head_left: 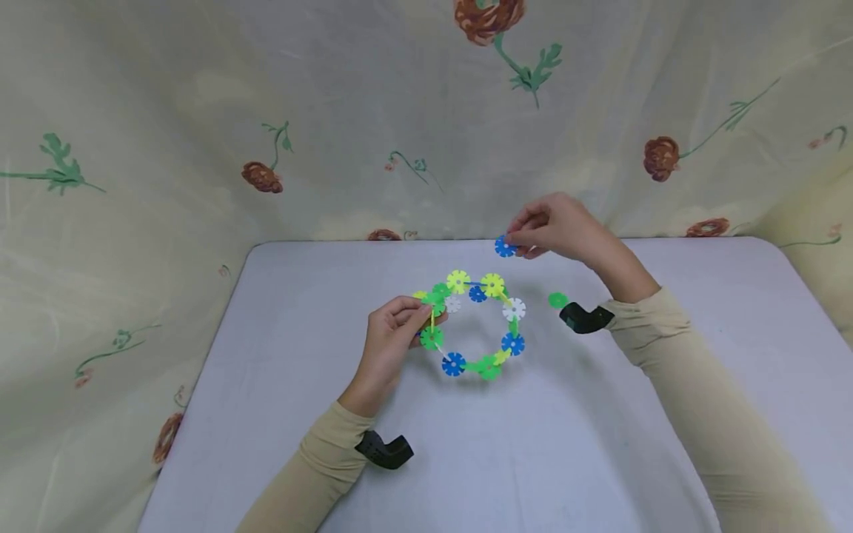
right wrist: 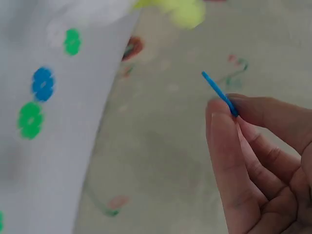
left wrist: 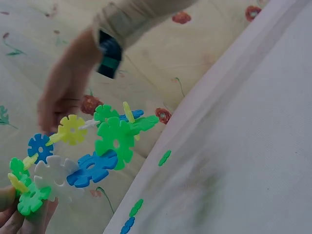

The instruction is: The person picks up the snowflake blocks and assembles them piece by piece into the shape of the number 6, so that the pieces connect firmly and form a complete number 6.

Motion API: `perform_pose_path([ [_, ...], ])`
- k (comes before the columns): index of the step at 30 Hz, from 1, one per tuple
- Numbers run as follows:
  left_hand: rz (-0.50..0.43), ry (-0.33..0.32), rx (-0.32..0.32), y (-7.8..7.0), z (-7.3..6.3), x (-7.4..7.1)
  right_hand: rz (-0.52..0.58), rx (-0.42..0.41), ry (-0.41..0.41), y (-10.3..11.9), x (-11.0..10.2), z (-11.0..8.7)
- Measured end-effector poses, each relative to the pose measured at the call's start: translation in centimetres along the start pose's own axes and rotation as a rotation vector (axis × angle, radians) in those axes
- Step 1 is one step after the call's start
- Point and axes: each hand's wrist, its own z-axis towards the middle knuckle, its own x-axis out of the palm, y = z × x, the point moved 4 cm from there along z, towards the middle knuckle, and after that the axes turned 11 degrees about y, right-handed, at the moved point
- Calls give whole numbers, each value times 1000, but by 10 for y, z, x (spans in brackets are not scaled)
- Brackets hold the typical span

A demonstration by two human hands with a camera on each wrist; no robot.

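Note:
In the head view, a ring of slotted snowflake discs [head_left: 489, 368], linked edge to edge in green, yellow, blue and white, is held up over the table. My left hand [head_left: 388, 346] grips its left side between thumb and fingers. Above and right of the ring, my right hand [head_left: 561, 228] pinches a single blue snowflake disc [head_left: 504, 246], apart from the ring. Seen edge-on in the right wrist view, that blue disc [right wrist: 218, 91] sticks out from between thumb and fingertips. The left wrist view shows the ring's white disc [left wrist: 54, 176] near the left fingers.
A loose green disc [head_left: 558, 300] lies on the white table [head_left: 300, 296], by the right wrist's black strap [head_left: 586, 318]. The right wrist view shows more loose discs on the table, including a blue one [right wrist: 43, 84]. Behind the table hangs a flowered cloth [head_left: 333, 89].

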Motion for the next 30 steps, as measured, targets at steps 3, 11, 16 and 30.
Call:
perform_pose_path([
  [3, 3, -8, -5, 1, -1, -1, 17, -17, 89, 35, 6, 8],
  [11, -10, 1, 12, 2, 0, 1, -23, 4, 314, 86, 48, 31],
  [16, 8, 1, 40, -1, 0, 4, -61, 42, 344, 92, 61, 33],
  [30, 34, -30, 48, -2, -2, 0, -126, 67, 276, 101, 70, 30],
])
